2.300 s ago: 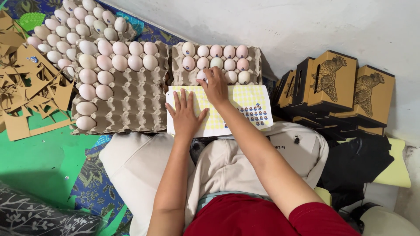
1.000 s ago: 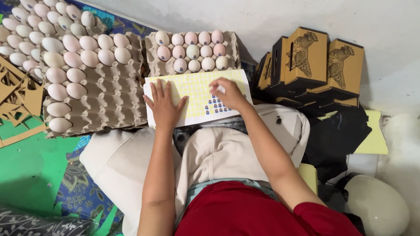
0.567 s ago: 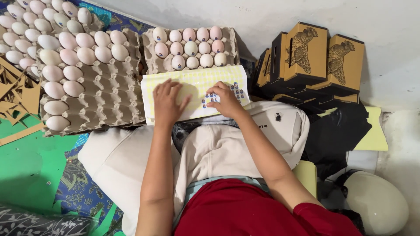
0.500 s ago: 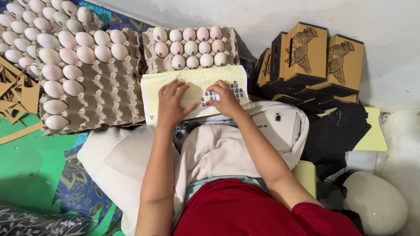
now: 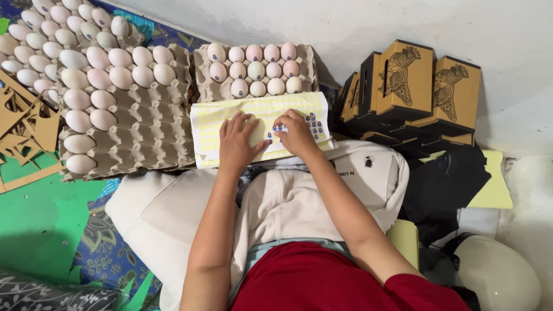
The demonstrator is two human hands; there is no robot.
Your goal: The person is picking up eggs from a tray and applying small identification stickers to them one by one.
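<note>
A yellow and white sticker sheet [image 5: 219, 115] lies across the near edge of a small egg tray [image 5: 203, 69]. My left hand [image 5: 239, 141] rests flat on the sheet, fingers spread. My right hand [image 5: 298, 133] presses its curled fingertips on the sheet where several small blue stickers [image 5: 314, 124] remain. Whether a sticker is pinched between the fingers cannot be told. The eggs [image 5: 253, 70] in the small tray sit just beyond both hands.
A large cardboard tray [image 5: 150, 138] at the left holds rows of eggs [image 5: 95, 63], its near cups bare. Brown printed egg boxes [image 5: 415, 86] stand at the right, over black sheets [image 5: 440, 184]. Cardboard cutouts [image 5: 26, 129] lie at far left. White cloth [image 5: 161, 213] covers my lap.
My right hand slid left and nearer along the sheet to the blue stickers. My left hand stayed flat on the sheet. The view shifted slightly.
</note>
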